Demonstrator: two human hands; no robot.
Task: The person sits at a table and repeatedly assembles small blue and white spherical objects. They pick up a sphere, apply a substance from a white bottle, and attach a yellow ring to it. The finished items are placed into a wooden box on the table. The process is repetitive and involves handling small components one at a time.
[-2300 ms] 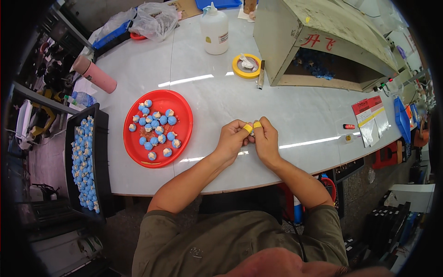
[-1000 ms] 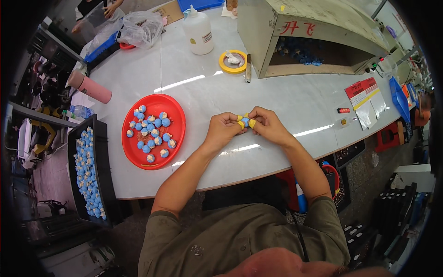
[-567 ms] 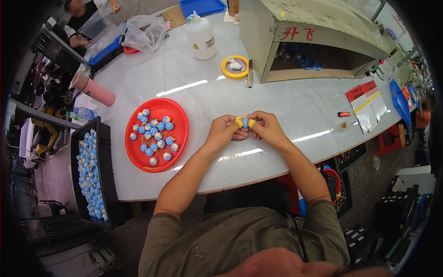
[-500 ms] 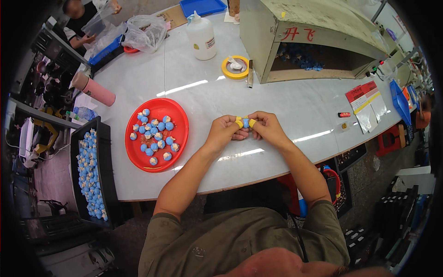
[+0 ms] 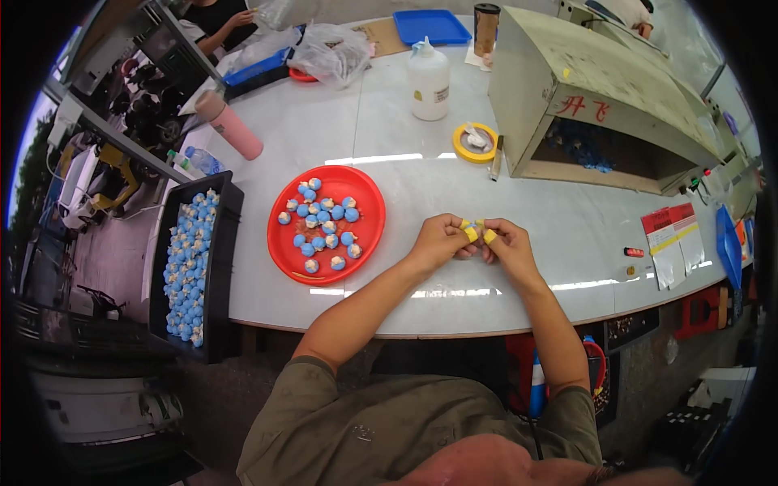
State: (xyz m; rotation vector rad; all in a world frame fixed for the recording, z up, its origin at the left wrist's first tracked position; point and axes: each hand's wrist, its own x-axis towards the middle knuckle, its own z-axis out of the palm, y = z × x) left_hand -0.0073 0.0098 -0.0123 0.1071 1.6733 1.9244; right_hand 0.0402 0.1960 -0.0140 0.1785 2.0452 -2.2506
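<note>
My left hand [image 5: 440,241] and my right hand [image 5: 514,249] meet above the table, right of the red plate. Yellow wraps cover some of their fingertips. Both pinch a small blue piece [image 5: 477,231], mostly hidden by the fingers; its exact shape cannot be made out. The round red plate [image 5: 369,253] holds several small blue balls [image 5: 325,217] with cream-coloured tufts, spread loosely. Left of it, a black bin [image 5: 217,279] is filled with many more such blue balls [image 5: 188,267].
A white squeeze bottle [image 5: 429,85], a yellow tape roll [image 5: 462,151] and an open-fronted metal box [image 5: 604,89] with blue pieces inside stand farther back. A pink flask [image 5: 235,130] is at the left, red-and-white packets [image 5: 674,243] at the right. Another person's hand [image 5: 241,19] shows far left.
The whole view has swung left, so the table's things appear farther right. My hands stay together at the blue piece, which is now more covered by the fingers.
</note>
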